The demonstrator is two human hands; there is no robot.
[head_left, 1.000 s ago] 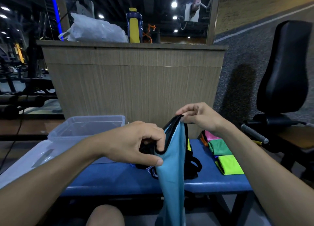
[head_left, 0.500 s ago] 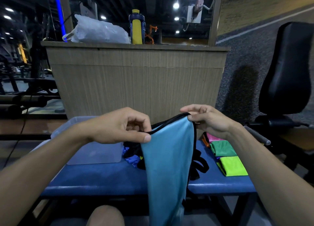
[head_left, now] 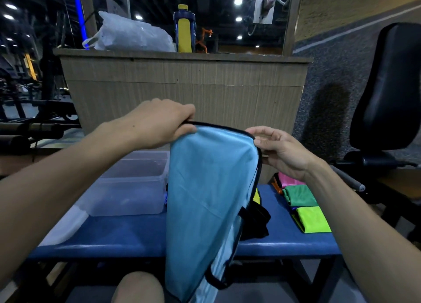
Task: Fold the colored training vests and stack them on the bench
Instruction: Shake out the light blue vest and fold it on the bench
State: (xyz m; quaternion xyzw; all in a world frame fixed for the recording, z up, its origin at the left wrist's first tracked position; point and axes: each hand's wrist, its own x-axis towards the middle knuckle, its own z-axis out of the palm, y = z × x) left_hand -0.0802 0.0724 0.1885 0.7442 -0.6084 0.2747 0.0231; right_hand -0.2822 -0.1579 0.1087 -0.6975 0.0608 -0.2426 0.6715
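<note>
Two hands, left hand [head_left: 159,124] and right hand [head_left: 281,151], each pinch the black-trimmed top edge of the blue vest [head_left: 209,189] above the bench [head_left: 127,236].

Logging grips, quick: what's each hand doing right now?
Left hand: grips the blue vest by its top edge.
Right hand: pinches the same edge.
</note>
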